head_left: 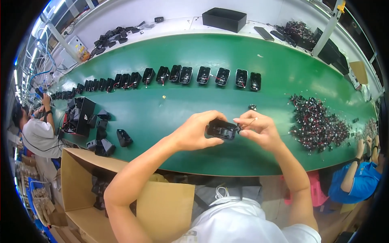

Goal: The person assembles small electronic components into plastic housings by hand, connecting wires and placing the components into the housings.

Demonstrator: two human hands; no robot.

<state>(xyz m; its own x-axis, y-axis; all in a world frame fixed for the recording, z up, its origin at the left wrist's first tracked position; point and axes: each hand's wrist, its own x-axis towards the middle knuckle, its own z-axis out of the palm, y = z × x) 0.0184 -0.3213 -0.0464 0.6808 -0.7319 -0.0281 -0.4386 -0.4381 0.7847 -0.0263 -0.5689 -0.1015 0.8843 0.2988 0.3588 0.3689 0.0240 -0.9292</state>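
Note:
My left hand grips a black plastic housing by its left end, thumb below and fingers above, its hollow side facing up. At the housing's right end, my right hand pinches a small dark part with a thin wire and a pale connector. The part's exact kind is too small to make out. Just beyond my right fingers a small dark-and-silver component lies on the green table. Across the table runs a row of similar black housings, several with red wires showing.
A heap of small wired components covers the right of the green table. Left are a black bin and loose housings. An open cardboard box stands by my left arm. Co-workers sit at both ends, one in blue.

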